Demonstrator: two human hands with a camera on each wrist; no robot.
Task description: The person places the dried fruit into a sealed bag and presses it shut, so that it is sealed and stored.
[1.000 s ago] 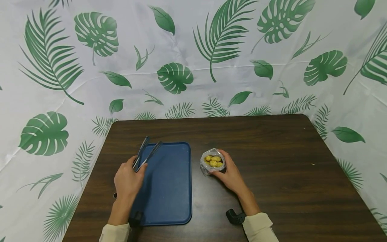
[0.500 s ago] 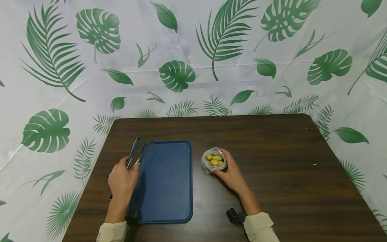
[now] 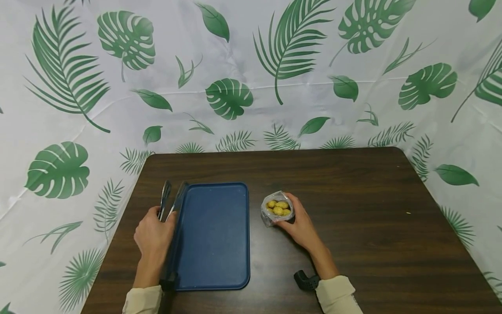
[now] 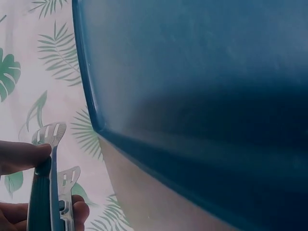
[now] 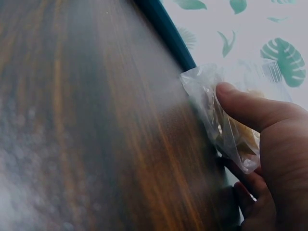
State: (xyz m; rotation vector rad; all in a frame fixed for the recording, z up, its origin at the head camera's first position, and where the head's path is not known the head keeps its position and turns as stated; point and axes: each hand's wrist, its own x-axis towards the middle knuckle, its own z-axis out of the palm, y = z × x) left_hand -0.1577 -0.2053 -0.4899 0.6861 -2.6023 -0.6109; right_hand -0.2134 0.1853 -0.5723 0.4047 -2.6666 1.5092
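Metal tongs are gripped in my left hand, their two arms spread apart and pointing away from me. This hand is over the left edge of a blue tray. In the left wrist view, thumb and fingers hold the tongs from both sides, and the slotted tips show. My right hand curls round a clear plastic bag to the right of the tray. Several small yellow, potato-like pieces lie inside its open mouth. The right wrist view shows the thumb pressed on the bag.
The dark wooden table carries the tray at its left. A tiny pale scrap lies far to the right. A white cloth with green leaves hangs behind the table.
My left hand has moved left with the tongs, from over the tray to its left edge. The right hand and the bag have stayed put.
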